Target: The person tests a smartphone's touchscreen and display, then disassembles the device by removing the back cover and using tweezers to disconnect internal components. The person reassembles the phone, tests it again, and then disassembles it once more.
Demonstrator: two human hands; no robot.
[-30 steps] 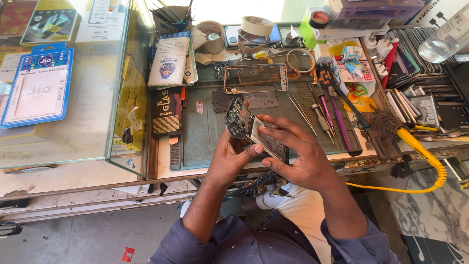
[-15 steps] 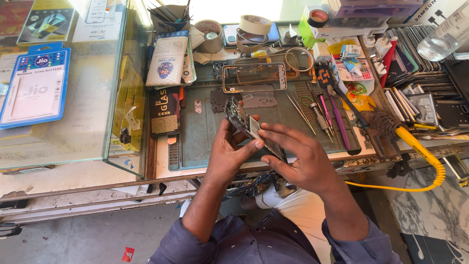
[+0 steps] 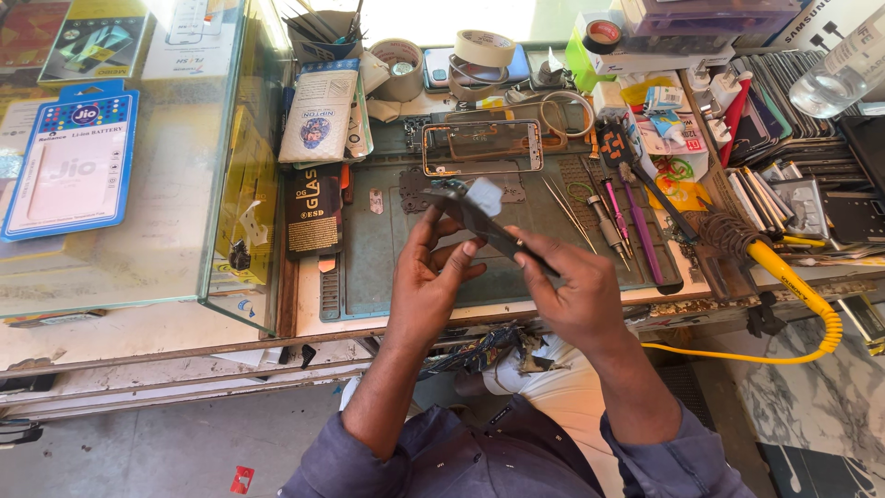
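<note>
Both my hands hold a dark, opened phone body (image 3: 481, 219) edge-on above the grey-green work mat (image 3: 387, 249). My left hand (image 3: 429, 277) grips its upper left end, thumb on top and fingers curled under. My right hand (image 3: 572, 290) pinches the lower right end between thumb and fingers. A pale square patch shows on the phone's upper face. Behind it on the mat lies a metal phone frame (image 3: 481, 148) with a clear back.
Tweezers, screwdrivers and a purple-handled tool (image 3: 636, 231) lie right of the mat. A soldering iron with a yellow coiled cable (image 3: 784, 277) sits at the bench's right edge. Tape rolls (image 3: 484, 46) stand at the back. A glass display case (image 3: 138, 157) fills the left.
The phone body has turned from face-up to edge-on and risen slightly. My right hand slid down to its lower end; my left hand stays at the top.
</note>
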